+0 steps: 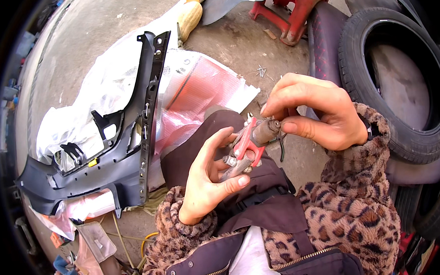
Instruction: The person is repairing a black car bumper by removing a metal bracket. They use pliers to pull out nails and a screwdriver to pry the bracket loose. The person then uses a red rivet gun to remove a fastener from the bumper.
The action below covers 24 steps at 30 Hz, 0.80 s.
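Observation:
In front of my lap, a worn hand riveter (250, 145) with red and grey metal parts rests in my left hand (208, 175). The left fingers curl behind it and the thumb lies along its lower side. My right hand (318, 110) reaches in from the right. Its thumb and forefinger close around the tool's round, dirty grey end. Anything small between those fingertips is hidden. The remaining right fingers are bent.
A black plastic car trim panel (126, 157) lies on white and pink plastic sheeting (202, 83) at the left. A tyre (353, 75) stands at the right. Beyond are a red stool (295, 14), a tan gourd (190, 19) and several thin metal pins (261, 71) on the concrete floor.

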Tool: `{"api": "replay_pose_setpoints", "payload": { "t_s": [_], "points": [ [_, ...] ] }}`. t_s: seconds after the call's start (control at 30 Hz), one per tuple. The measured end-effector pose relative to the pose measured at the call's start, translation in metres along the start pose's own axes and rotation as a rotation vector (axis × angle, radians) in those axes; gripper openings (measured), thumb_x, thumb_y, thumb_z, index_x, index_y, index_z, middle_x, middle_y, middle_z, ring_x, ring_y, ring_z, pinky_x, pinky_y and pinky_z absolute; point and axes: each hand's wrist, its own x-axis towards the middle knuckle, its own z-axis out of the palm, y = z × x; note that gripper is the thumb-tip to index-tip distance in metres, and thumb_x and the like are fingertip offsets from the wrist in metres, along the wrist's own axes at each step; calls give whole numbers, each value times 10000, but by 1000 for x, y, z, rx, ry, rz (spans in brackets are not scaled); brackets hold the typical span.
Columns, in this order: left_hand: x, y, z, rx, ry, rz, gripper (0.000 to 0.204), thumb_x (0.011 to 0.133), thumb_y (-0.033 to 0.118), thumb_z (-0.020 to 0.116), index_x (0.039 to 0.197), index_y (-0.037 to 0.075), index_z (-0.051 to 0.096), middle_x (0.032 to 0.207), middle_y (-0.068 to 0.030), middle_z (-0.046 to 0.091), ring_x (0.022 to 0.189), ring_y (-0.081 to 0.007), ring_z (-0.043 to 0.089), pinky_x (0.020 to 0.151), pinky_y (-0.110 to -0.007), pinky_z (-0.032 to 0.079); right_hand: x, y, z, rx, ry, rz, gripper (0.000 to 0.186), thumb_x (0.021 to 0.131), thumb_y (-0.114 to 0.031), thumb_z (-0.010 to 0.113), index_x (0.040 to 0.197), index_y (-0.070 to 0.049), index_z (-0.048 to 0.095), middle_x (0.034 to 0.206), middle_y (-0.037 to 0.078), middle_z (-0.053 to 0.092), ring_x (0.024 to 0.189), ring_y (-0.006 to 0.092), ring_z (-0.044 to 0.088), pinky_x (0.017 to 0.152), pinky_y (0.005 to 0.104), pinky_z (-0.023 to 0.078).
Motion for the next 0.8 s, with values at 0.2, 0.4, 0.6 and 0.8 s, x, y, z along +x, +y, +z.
{"api": "replay_pose_setpoints", "payload": {
  "t_s": [0.2,0.4,0.6,0.8],
  "points": [
    [4,3,-2,22,-52,-59,914,792,105,852,1512,-16,302,1450,-212,385,1181,-260,591,968,-345,510,6,-3,-3,-311,-99,5,242,848,-129,786,945,-17,594,836,104,609,707,231,592,616,332,464],
    [6,-4,-6,38,-31,-23,898,790,101,853,1504,-20,323,1443,-199,413,1123,-219,619,925,-323,522,11,-5,-4,-270,-104,-25,242,817,-86,789,961,-9,611,799,100,600,681,258,584,613,340,466],
    [8,-3,-7,50,-34,-18,885,791,99,853,1495,-27,332,1431,-190,424,1089,-209,629,906,-305,527,15,-10,-9,-377,-203,10,174,864,-34,722,987,-7,601,852,119,626,769,286,633,677,339,492],
    [9,-1,-9,54,-35,-21,871,793,118,854,1484,-33,347,1408,-177,438,1073,-196,631,880,-293,527,15,-5,-7,-237,-176,-60,150,875,8,691,1003,0,615,984,123,618,835,251,640,724,319,500]
  ]
}}
